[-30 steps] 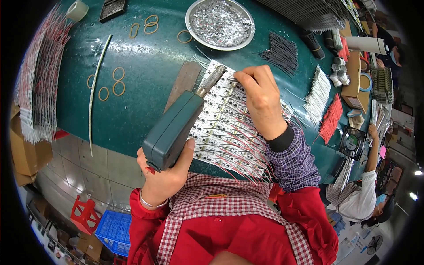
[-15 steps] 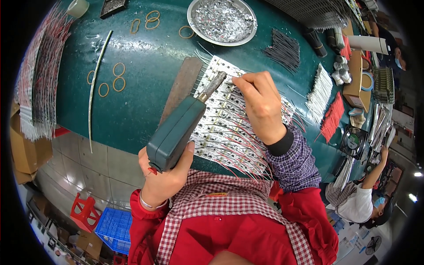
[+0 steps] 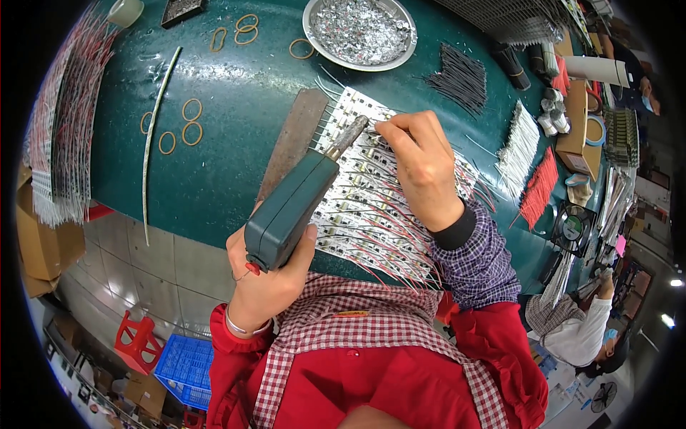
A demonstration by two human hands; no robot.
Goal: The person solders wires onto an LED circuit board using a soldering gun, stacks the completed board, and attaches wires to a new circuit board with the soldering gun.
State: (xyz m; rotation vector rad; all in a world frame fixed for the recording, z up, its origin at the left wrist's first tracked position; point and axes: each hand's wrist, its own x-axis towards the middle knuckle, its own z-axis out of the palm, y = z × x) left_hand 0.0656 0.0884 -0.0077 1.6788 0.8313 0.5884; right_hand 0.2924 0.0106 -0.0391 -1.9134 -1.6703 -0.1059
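My left hand point(image 3: 275, 286) is wrapped round the body of a dark green soldering gun point(image 3: 289, 211) with a red part at its rear. Its thick, grey-coated tip point(image 3: 351, 134) points up and right over a panel of white circuit boards point(image 3: 346, 107). Just right of the tip, my right hand point(image 3: 426, 168) pinches a thin wire, mostly hidden by the fingers; its colour is hard to tell. Rows of black, red and white wires point(image 3: 386, 236) trail from the boards toward me. A flat brown bar point(image 3: 291, 143) lies along the panel's left side.
A metal bowl point(image 3: 314, 50) of silvery bits stands beyond the panel. To the right lie bundles of black wires point(image 3: 459, 79), white wires point(image 3: 519, 146) and red wires point(image 3: 537, 189), and a fan point(image 3: 572, 227). Rubber bands point(image 3: 192, 134) and a long thin strip point(image 3: 151, 129) lie left.
The soldering gun has shifted slightly right and up in my left hand. My right hand stays almost in place. At the far right, a co-worker's reaching arm has drawn back.
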